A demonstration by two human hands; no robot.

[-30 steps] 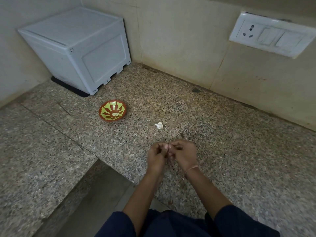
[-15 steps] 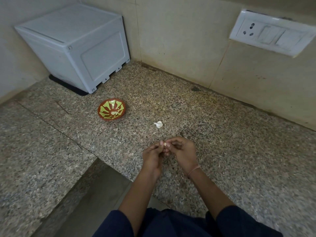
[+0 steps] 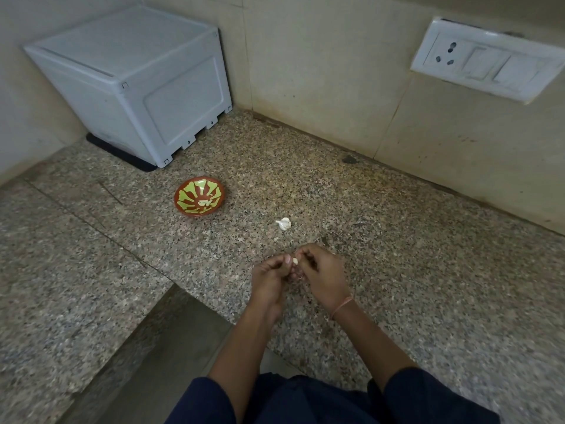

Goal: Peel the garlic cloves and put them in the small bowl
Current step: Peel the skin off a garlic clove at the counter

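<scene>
Both hands pinched one garlic clove (image 3: 295,261) between them, left hand (image 3: 270,278) and right hand (image 3: 322,273); seemingly half-peeled. The small bowl (image 3: 199,199) lay forward-left on the table (image 3: 397,255), nearer the left hand.

Home kitchen, granite counter (image 3: 397,270), wall socket (image 3: 486,59)

Single wide-angle view, worn on your head. It faced forward and steeply down onto the table (image 3: 428,286), toward the corner of the wall (image 3: 321,71). Close range: your forearms filled the bottom edge, and the left hand (image 3: 269,280) and right hand (image 3: 324,276) sat just below centre.
</scene>
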